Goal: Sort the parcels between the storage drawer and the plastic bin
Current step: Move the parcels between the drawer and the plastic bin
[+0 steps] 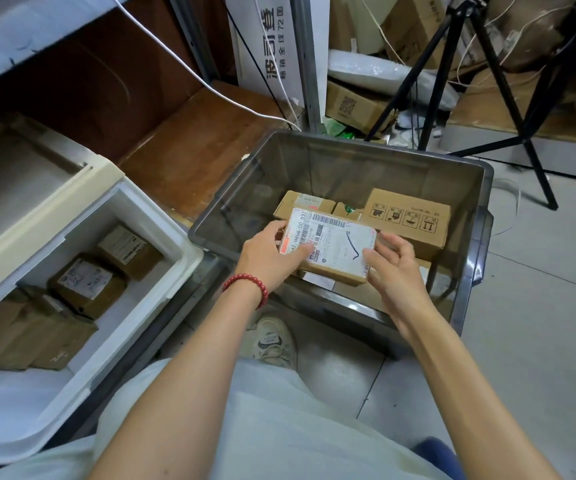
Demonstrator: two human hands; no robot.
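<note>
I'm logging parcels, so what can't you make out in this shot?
Head view:
- Held parcel: label print too small and blurred to read.
- Right hand: gripping the parcel's end or just touching, unclear.
- Plastic bin floor beneath: hidden by parcel and left hand.
- Storage drawer: left part cut off by frame edge.

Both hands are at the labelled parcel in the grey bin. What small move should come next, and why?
Probably lift the labelled parcel straight up, clear of the bin rim. The left hand grips its left end, the right hand is at its right end, and it is below the rim, over other boxes. The open drawer on the left shows bare floor.
</note>
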